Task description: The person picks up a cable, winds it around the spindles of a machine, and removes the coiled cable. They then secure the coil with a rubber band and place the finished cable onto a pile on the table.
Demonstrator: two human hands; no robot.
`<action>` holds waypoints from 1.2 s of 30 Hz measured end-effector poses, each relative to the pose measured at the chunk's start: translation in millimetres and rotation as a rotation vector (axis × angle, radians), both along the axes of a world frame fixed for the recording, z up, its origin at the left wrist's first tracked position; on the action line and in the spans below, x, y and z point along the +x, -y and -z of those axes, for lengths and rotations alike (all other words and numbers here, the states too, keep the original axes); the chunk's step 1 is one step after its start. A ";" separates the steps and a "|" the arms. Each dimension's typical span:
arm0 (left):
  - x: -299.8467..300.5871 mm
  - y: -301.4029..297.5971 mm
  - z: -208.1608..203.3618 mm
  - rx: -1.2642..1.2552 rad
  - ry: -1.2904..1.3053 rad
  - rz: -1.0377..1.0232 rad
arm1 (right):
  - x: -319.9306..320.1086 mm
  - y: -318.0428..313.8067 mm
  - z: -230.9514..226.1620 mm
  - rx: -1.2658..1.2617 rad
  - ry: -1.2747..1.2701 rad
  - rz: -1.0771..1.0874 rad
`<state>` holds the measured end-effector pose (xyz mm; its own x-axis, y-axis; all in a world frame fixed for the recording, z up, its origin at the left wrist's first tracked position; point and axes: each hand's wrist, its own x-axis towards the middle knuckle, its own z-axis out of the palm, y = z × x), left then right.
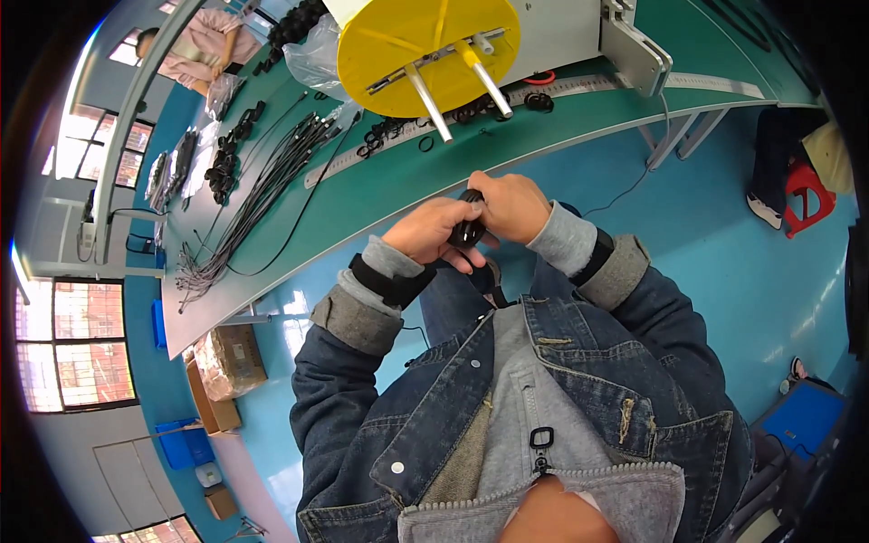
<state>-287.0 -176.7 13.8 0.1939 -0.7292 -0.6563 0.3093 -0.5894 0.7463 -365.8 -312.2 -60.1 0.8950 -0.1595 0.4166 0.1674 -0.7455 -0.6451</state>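
In front of my lap, just off the table edge, both hands meet around a small black coiled cable bundle (468,232). My left hand (424,234) grips it from the left, thumb on top and fingers curled beneath. My right hand (512,207) is closed at its upper right side, with fingers pressed together. Part of the bundle is hidden by the fingers. Beyond the hands, a yellow disc (389,54) carries two metal rods that point toward me.
The green table (380,195) bears a long metal ruler (330,166), loose grey and black cables (262,195) and black coils (224,172). A white machine (566,36) stands behind the disc. Another person (204,50) sits at the far left. A red stool (806,199) is at right.
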 end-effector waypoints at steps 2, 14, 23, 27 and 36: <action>2.2 -1.6 13.6 0.025 0.019 0.013 | -4.0 -1.5 -1.6 -0.115 -0.092 -0.056; 18.4 -14.5 61.4 -0.093 0.617 0.172 | -0.4 -25.0 25.0 -0.175 -0.095 0.027; 28.7 -51.9 64.1 -0.155 0.182 -0.026 | 51.0 -13.8 8.4 -0.047 -0.010 -0.585; 31.2 -69.6 67.4 -0.296 -0.022 -0.240 | 109.8 9.2 -13.3 -0.094 -0.016 -0.196; 28.8 -70.0 61.9 -0.585 -0.201 -0.651 | 86.0 -13.8 -3.0 0.621 -0.148 -0.292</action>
